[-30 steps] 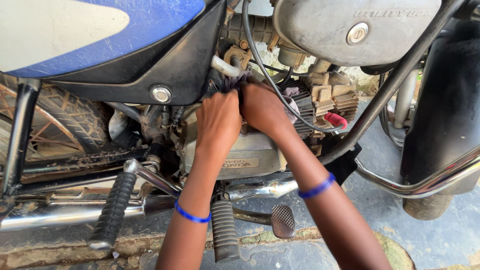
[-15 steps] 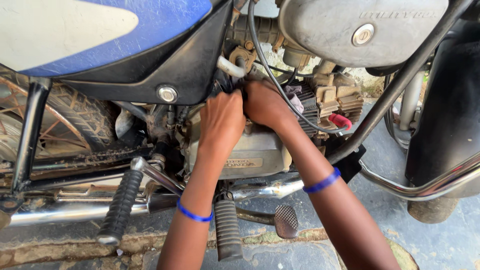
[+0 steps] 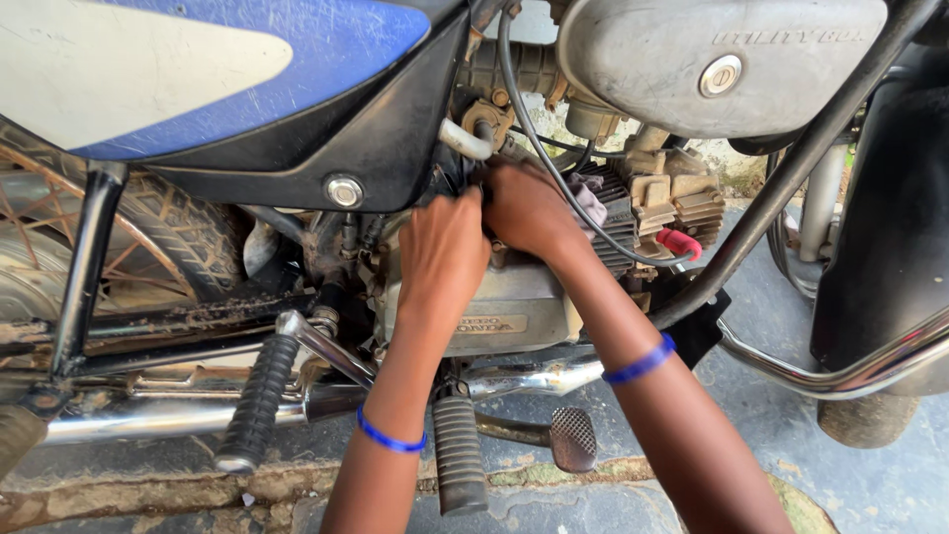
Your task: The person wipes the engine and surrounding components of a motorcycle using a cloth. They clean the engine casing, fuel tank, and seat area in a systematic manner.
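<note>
Both my hands reach into the middle of a motorcycle, above its silver engine case (image 3: 514, 307). My left hand (image 3: 442, 247) presses against the dark gap under the black side panel (image 3: 376, 148), fingers curled inward. My right hand (image 3: 529, 208) sits beside it, fingers tucked toward the same gap near a white hose end (image 3: 463, 140); a bit of cloth (image 3: 591, 198) shows by its knuckles. What the fingers hold is hidden. Each wrist wears a blue band.
A black cable (image 3: 554, 168) loops over my right hand to a red plug cap (image 3: 677, 242) by the finned cylinder (image 3: 618, 232). Below are rubber footpegs (image 3: 255, 400), a brake pedal (image 3: 573, 438), the chrome exhaust (image 3: 148, 415). The rear wheel (image 3: 148, 247) is left, a crash bar (image 3: 830, 371) right.
Both hands have stayed at the same spot on the engine, shifting only slightly; the view has drifted a little to the left and down.
</note>
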